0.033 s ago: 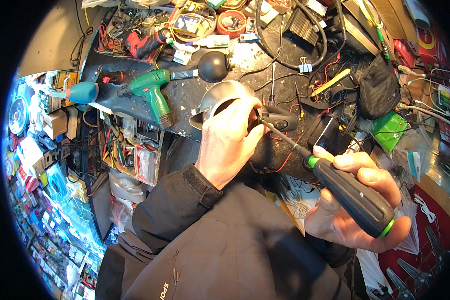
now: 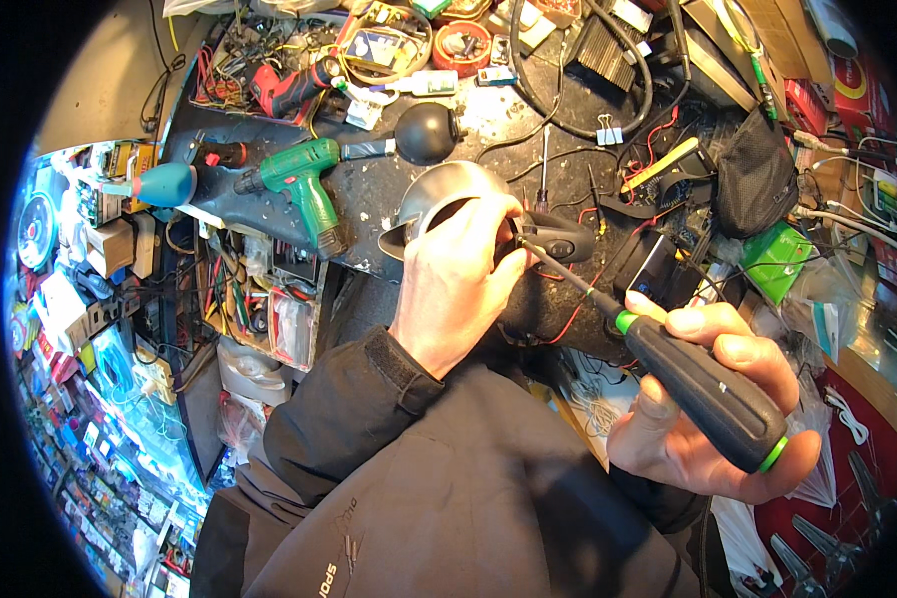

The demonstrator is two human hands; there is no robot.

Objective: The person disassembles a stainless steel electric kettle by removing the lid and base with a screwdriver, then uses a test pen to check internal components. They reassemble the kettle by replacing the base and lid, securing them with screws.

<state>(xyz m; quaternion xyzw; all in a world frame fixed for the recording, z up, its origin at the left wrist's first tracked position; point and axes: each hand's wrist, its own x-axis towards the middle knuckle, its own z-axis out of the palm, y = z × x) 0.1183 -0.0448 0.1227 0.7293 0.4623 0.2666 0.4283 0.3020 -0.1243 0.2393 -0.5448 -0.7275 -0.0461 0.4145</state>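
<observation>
A silvery metal electric kettle (image 2: 455, 179) with a spout on its left and a black handle (image 2: 565, 242) on its right lies on the dark workbench. My left hand (image 2: 458, 269) is closed on the kettle's rim where the handle joins; its fingertips partly hide the opening. In my right hand (image 2: 713, 399) I hold a black screwdriver (image 2: 703, 384) with green rings, fingers wrapped round its grip. Its shaft slants up and left, and the tip reaches the handle joint beside my left thumb. Whether a screw sits under the tip cannot be made out.
A green cordless drill (image 2: 304, 189) and a round black part (image 2: 427, 135) lie left of the kettle. Behind it stand a red bowl (image 2: 460, 48) and a looped black cable (image 2: 648, 85). Another screwdriver (image 2: 544, 174), red wires and a black mesh pouch (image 2: 757, 174) lie to the right.
</observation>
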